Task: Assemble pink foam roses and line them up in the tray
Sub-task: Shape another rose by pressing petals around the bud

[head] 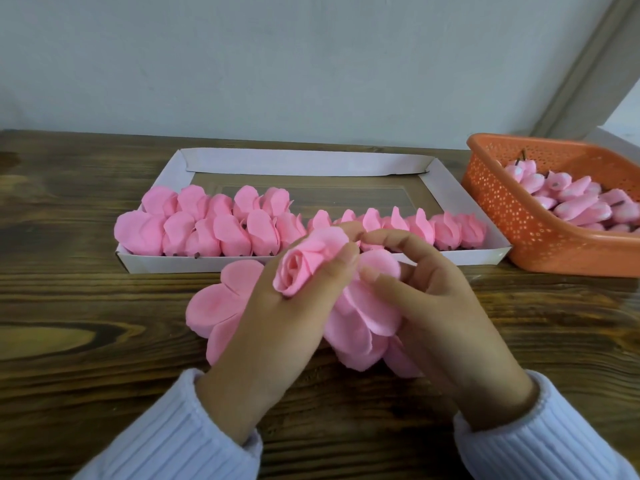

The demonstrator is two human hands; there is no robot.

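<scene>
The person wears white ribbed knit long sleeves (180,441)

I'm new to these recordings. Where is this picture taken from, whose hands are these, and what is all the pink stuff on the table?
There is no machine here: one camera on the person's head looks down at their own two hands. The left hand grips a rolled pink foam rosebud; the right hand pinches flat pink foam petals beside it. Another flat petal piece lies on the dark wooden table. Behind, a shallow white cardboard tray holds rows of finished pink roses, and an orange perforated plastic basket at the right holds more buds.
</scene>
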